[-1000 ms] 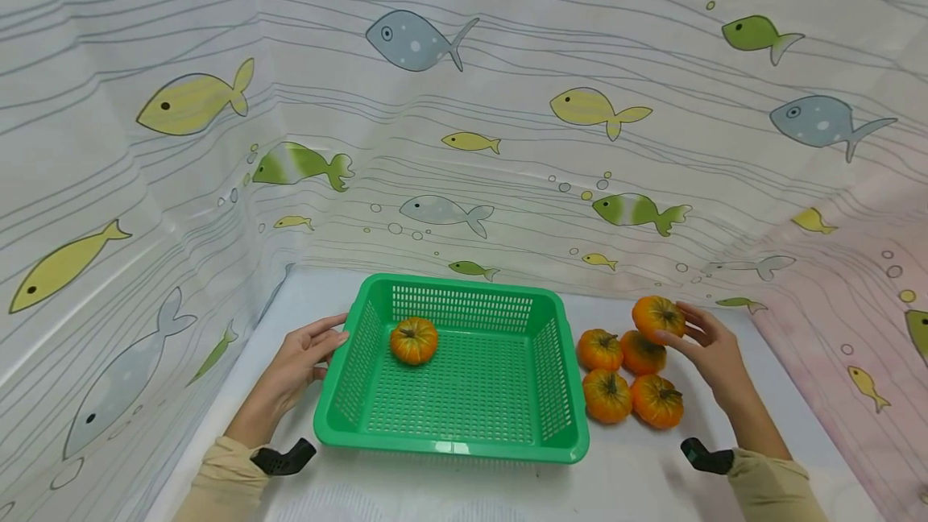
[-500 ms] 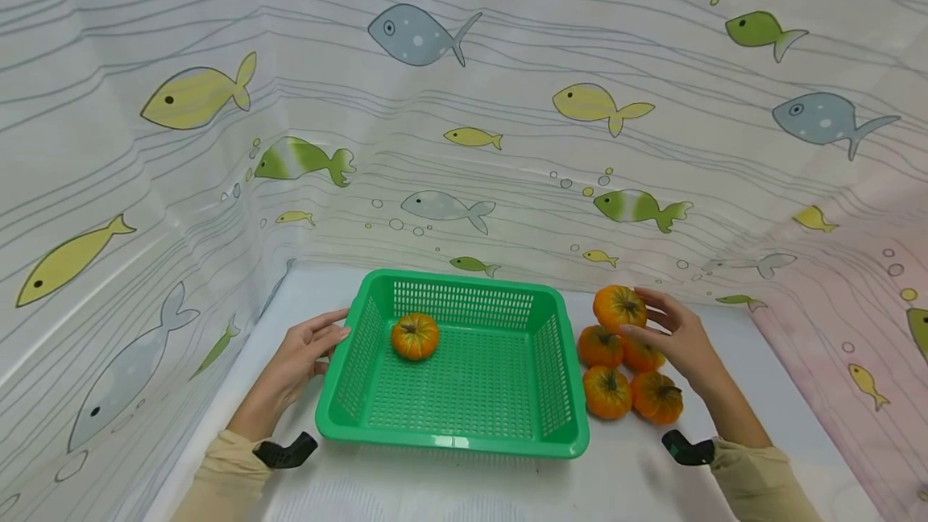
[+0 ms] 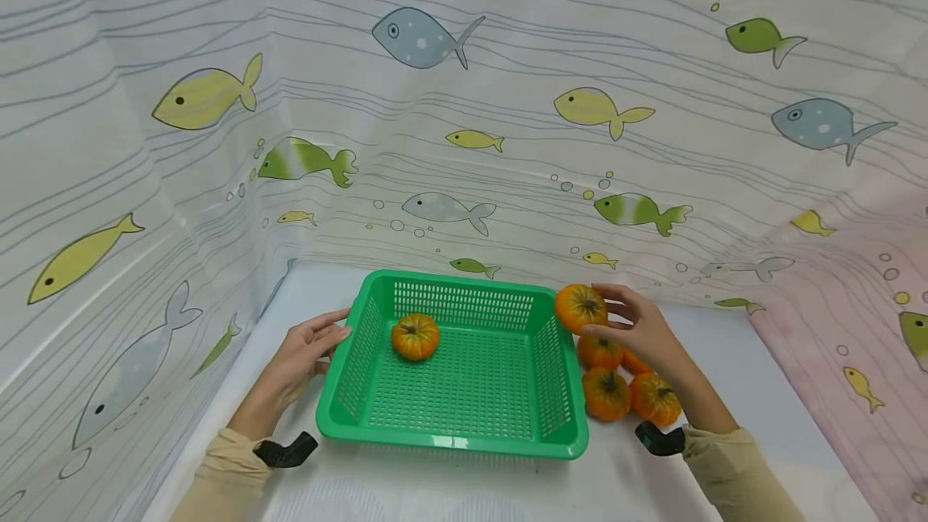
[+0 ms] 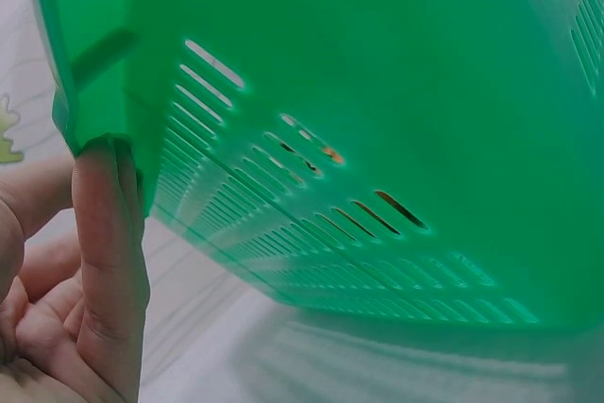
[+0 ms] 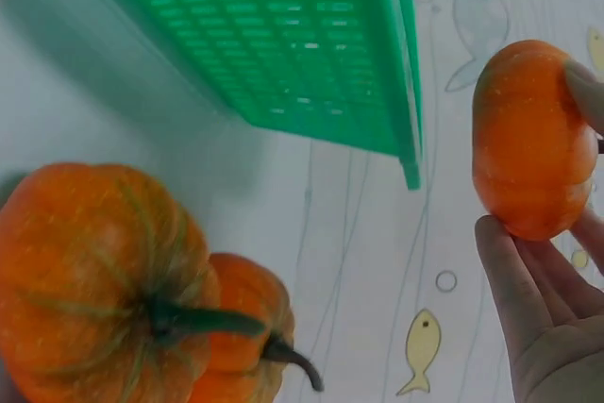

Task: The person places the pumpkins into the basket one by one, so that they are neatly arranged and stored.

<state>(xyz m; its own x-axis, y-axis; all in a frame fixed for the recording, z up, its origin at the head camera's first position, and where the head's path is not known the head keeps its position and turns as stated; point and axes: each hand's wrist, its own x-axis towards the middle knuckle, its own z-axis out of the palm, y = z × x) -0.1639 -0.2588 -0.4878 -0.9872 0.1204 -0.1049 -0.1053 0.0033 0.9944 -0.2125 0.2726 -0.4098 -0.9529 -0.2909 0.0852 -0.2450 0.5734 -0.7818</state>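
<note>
My right hand (image 3: 641, 337) pinches a small orange pumpkin (image 3: 577, 309) between thumb and fingers, raised at the right rim of the green plastic basket (image 3: 449, 445). In the right wrist view, that pumpkin (image 5: 530, 139) appears side-on, apart from the basket wall (image 5: 311, 54). At the basket's left side, my left hand (image 3: 300, 357) holds the rim; the left wrist view has its fingers (image 4: 109, 233) against the underside of the lip. Inside the basket, another pumpkin (image 3: 416, 337) sits towards the back left.
Several more pumpkins (image 3: 606, 395) stand clustered on the white table right of the basket, one partly hidden by my right hand. A curtain printed with fish (image 3: 464, 176) encloses the table at the back and sides.
My right hand has carried its pumpkin leftward, from above the far right of the cluster to the basket's right rim. My left hand has stayed at the basket's left side.
</note>
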